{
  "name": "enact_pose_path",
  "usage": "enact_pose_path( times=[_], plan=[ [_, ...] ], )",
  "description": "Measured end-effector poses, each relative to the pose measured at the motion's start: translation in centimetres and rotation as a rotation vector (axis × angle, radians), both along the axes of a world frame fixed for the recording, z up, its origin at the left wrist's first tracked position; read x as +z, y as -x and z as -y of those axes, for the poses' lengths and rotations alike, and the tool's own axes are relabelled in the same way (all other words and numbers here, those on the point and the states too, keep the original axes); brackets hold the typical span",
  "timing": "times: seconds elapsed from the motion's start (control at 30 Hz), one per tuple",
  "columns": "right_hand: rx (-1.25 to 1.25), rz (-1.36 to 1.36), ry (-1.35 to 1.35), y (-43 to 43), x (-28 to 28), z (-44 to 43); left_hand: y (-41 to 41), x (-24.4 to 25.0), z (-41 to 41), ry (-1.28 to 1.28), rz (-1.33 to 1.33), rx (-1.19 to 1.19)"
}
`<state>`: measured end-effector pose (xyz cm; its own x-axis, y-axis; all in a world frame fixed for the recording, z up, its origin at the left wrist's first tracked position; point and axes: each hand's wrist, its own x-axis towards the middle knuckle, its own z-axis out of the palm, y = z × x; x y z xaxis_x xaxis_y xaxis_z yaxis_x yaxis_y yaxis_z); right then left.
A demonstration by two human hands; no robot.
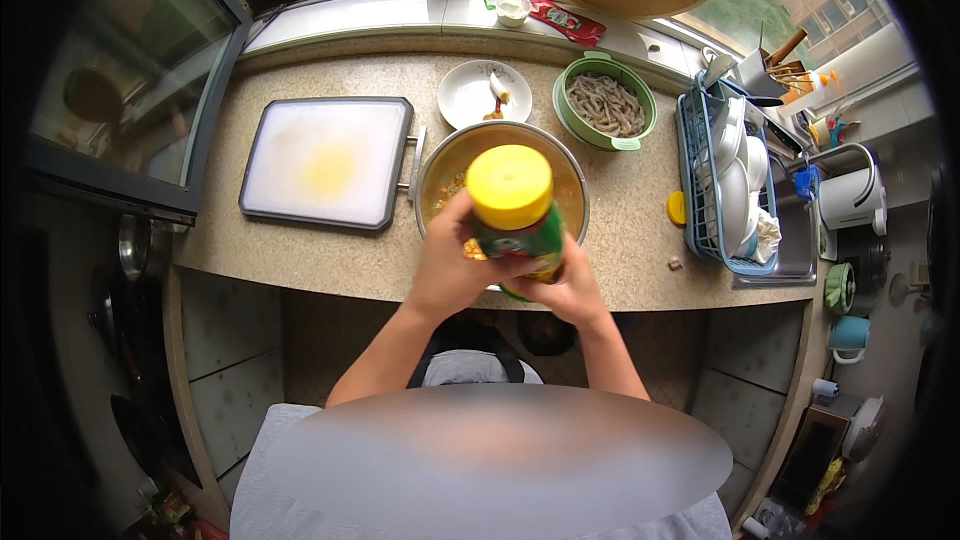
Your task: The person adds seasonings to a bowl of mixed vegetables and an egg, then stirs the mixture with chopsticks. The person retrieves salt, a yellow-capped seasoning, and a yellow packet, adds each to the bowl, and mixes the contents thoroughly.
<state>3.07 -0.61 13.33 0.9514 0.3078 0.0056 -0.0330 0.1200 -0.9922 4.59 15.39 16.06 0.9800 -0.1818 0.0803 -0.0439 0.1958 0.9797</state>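
Observation:
A green container with a yellow lid (510,187) is raised above a steel pan (577,180). Both hands grip it, my left hand (448,259) around its left side and my right hand (574,289) at its lower right. Chopped orange and pale pieces (450,189) show inside the pan; the container and hands hide the rest of what it holds. Just behind the pan, a white plate (457,94) bears a pale piece of food and some brown bits. To its right, a green colander (649,116) holds raw shrimp (606,105).
A white cutting board with a dark rim (300,157) lies left of the pan. On the right, a blue dish rack (697,225) with dishes stands beside the sink (799,240), near a small yellow lid (676,208). A white tub (513,9) and red packet (568,21) rest on the windowsill.

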Motion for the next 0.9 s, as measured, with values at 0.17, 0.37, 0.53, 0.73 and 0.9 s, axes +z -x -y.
enact_pose_path(
  times=[0.17,0.37,0.53,0.73,0.9],
  plan=[
    [0.280,0.322,0.226,0.4,-2.1,-5.0,5.7,-0.6,-5.9,-0.238,-0.074,0.293],
    [0.513,0.229,0.127,2.5,-3.0,-8.8,11.3,-1.9,-8.5,-0.347,-0.102,0.509],
    [0.633,0.258,-0.014,4.3,-2.0,-10.3,14.4,-2.8,-9.9,-0.294,-0.077,0.599],
    [0.675,0.199,0.009,8.6,-1.5,-15.5,20.0,-4.9,-13.5,-0.268,-0.063,0.711],
    [0.734,0.158,0.134,15.0,-0.4,-22.6,27.5,-6.2,-18.5,-0.276,-0.025,0.879]
  ],
)
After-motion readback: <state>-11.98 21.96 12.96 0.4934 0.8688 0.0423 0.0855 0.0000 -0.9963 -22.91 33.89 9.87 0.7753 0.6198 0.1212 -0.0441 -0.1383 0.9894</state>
